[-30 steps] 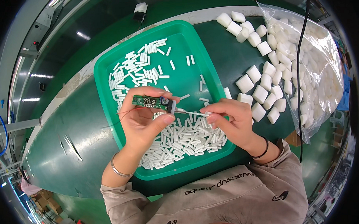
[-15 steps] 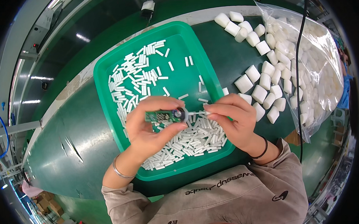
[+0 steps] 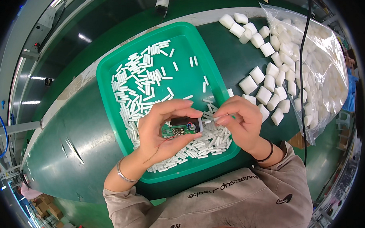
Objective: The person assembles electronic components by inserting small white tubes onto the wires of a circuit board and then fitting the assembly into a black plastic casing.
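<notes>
Dark green tabletop point(image 3: 70, 130) under everything. On the right, a big clear bag point(image 3: 317, 61) full of white foam blocks, more blocks point(image 3: 266, 85) loose beside it. In the middle, a green tray point(image 3: 196, 45) with many little white sticks point(image 3: 141, 83). Above the tray, left hand point(image 3: 159, 131) with fingers closed around a small green circuit board point(image 3: 181, 127). Right hand point(image 3: 241, 122) pinching a thin clear tube point(image 3: 215, 118) at the board's end.

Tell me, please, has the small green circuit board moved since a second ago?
Yes. The circuit board in the left hand has dropped toward the green tray's near rim.
</notes>
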{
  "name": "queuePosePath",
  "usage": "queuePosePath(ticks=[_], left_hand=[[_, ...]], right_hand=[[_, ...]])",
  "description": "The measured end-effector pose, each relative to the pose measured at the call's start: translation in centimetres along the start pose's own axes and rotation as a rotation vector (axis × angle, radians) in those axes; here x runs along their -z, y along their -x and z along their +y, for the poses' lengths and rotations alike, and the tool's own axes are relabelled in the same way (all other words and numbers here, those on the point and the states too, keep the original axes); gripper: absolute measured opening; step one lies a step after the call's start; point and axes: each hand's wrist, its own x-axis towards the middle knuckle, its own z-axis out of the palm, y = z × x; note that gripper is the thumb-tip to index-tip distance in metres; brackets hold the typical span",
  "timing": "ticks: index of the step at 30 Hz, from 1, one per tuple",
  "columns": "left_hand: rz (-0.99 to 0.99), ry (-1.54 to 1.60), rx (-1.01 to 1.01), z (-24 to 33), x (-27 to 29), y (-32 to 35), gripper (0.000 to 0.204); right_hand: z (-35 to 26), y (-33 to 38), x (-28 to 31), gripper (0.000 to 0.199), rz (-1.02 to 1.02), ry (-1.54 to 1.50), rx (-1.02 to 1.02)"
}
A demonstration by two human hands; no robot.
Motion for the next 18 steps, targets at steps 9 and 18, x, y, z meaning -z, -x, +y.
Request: queuePosePath(ticks=[9,18], left_hand=[[-0.004,0.015,0.053,0.1,-0.3,0.4,0.055],[0.040,0.218,0.268,0.2,-0.5,0.2,0.052]], right_hand=[[0.4,0.4,-0.5,0.012,0.044,-0.152,-0.059],[0.3,-1.1,0.3,0.029,-0.057,0.561,0.645]])
